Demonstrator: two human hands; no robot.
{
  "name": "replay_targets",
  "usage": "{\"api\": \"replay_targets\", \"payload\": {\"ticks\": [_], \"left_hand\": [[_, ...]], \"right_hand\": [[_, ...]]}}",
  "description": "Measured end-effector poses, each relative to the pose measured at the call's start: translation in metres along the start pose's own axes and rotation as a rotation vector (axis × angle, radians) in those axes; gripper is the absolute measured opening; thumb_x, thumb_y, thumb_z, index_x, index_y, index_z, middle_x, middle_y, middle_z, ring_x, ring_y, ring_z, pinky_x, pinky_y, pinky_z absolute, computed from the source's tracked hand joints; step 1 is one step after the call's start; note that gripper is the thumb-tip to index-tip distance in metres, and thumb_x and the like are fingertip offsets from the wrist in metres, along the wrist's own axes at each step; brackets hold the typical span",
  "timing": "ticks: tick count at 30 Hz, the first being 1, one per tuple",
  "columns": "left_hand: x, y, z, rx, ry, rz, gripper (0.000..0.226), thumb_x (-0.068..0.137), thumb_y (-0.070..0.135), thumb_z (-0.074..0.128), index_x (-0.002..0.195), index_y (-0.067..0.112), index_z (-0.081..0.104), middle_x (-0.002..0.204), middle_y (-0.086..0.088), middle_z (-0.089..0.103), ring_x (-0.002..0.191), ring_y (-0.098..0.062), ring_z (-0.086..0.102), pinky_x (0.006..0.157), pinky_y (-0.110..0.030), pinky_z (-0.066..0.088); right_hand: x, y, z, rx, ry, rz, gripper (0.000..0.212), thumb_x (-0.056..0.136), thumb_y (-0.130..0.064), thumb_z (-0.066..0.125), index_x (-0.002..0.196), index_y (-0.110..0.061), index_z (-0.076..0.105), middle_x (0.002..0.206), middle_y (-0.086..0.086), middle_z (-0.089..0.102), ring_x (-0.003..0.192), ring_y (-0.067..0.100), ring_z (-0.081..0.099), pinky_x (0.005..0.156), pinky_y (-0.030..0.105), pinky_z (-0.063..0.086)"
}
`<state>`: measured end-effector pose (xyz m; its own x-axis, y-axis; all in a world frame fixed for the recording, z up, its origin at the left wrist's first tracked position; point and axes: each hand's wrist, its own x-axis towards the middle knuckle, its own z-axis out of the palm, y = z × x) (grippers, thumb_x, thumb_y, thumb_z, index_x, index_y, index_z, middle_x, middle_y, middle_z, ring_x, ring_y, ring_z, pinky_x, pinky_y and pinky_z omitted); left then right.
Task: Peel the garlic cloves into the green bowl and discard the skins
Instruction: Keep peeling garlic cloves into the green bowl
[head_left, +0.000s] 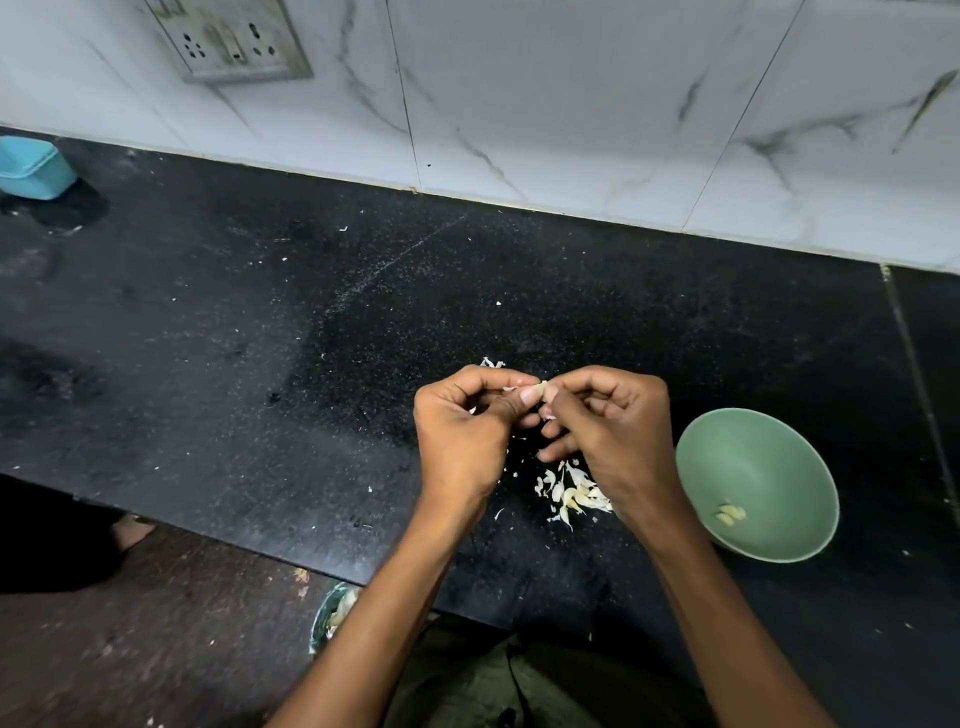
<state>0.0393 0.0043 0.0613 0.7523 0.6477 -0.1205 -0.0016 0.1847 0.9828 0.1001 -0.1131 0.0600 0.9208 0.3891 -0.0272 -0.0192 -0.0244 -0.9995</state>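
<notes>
A black stone counter (218, 322) ran along a white marble-patterned tiled wall (571, 104), with a switch plate (228, 41) high on the wall and a blue tub (34, 166) far off to the left. Above the counter's middle both hands met over one garlic clove (540, 388): the left hand (467, 426) pinched it between thumb and curled fingers, and the right hand (608, 426) pinched at its right end, seemingly picking at the skin. The clove was mostly hidden, so its long axis could only be guessed as lying across, from hand to hand. The green bowl (769, 457) stood just right of the right hand, near the counter's front edge, with a couple of peeled cloves (731, 514) low inside it. The right hand was the nearer one for dropping the clove in, with bare counter between. A pile of skins (571, 493) lay under the right wrist, close to the front edge. Below that edge, at the left forearm, a bin (332, 613) showed partly, probably the place for the skins
</notes>
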Motion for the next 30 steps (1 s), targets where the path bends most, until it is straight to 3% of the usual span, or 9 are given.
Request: {"api": "replay_targets", "payload": {"ticks": [3,7,11,17,22,27,30], "left_hand": [[-0.001,0.000,-0.001,-0.037,-0.010,-0.024,0.012,0.083,-0.009,0.073,0.081,0.003,0.075,0.079,-0.015,0.073,0.065,-0.019,0.068,0.061,-0.026,0.054],[-0.004,0.003,0.000,-0.065,-0.053,-0.041,0.014,0.086,-0.008,0.069,0.082,0.005,0.073,0.076,-0.008,0.072,0.065,-0.018,0.066,0.062,-0.027,0.055],[-0.003,0.007,0.000,-0.124,-0.066,-0.125,0.021,0.088,-0.005,0.068,0.077,0.013,0.072,0.074,-0.004,0.068,0.065,-0.017,0.062,0.062,-0.026,0.053],[0.003,0.010,-0.004,-0.189,-0.071,-0.319,0.012,0.083,-0.005,0.071,0.077,0.005,0.072,0.078,-0.008,0.071,0.075,-0.019,0.069,0.068,-0.028,0.060],[0.005,0.009,-0.005,-0.160,-0.081,-0.348,0.013,0.085,-0.005,0.070,0.075,0.004,0.071,0.072,-0.010,0.070,0.067,-0.017,0.069,0.066,-0.028,0.060],[0.006,0.009,-0.007,-0.095,-0.102,-0.314,0.014,0.085,-0.006,0.069,0.075,0.002,0.072,0.073,-0.013,0.070,0.067,-0.018,0.067,0.064,-0.030,0.061],[0.006,0.012,-0.009,-0.036,-0.114,-0.256,0.018,0.085,-0.008,0.068,0.073,0.004,0.073,0.072,-0.011,0.071,0.066,-0.018,0.068,0.059,-0.028,0.059]], "right_hand": [[-0.001,0.000,0.002,0.014,0.002,-0.006,0.016,0.092,0.007,0.067,0.081,-0.003,0.074,0.065,0.010,0.071,0.058,0.022,0.068,0.050,0.036,0.059],[-0.003,0.002,0.006,-0.004,0.022,-0.025,0.021,0.090,0.010,0.066,0.079,-0.006,0.073,0.064,0.005,0.071,0.054,0.014,0.067,0.052,0.040,0.060],[-0.005,0.001,0.004,0.028,-0.021,-0.018,0.018,0.092,0.006,0.068,0.083,-0.007,0.075,0.067,0.006,0.072,0.059,0.014,0.068,0.048,0.035,0.058],[-0.005,0.003,0.003,-0.283,0.018,-0.208,0.011,0.086,0.001,0.075,0.083,-0.010,0.078,0.073,-0.008,0.071,0.061,0.016,0.071,0.050,0.037,0.060],[-0.004,0.005,0.004,-0.367,0.038,-0.284,0.008,0.083,-0.003,0.078,0.082,-0.011,0.080,0.076,-0.008,0.071,0.058,0.014,0.070,0.050,0.040,0.060],[-0.004,0.000,0.003,-0.397,0.032,-0.331,0.007,0.080,-0.005,0.077,0.077,-0.011,0.080,0.072,-0.008,0.071,0.052,0.008,0.068,0.047,0.033,0.057],[-0.004,-0.001,0.005,-0.429,0.034,-0.365,0.006,0.076,-0.009,0.076,0.074,-0.012,0.080,0.067,-0.009,0.070,0.051,0.008,0.065,0.048,0.022,0.052]]}}
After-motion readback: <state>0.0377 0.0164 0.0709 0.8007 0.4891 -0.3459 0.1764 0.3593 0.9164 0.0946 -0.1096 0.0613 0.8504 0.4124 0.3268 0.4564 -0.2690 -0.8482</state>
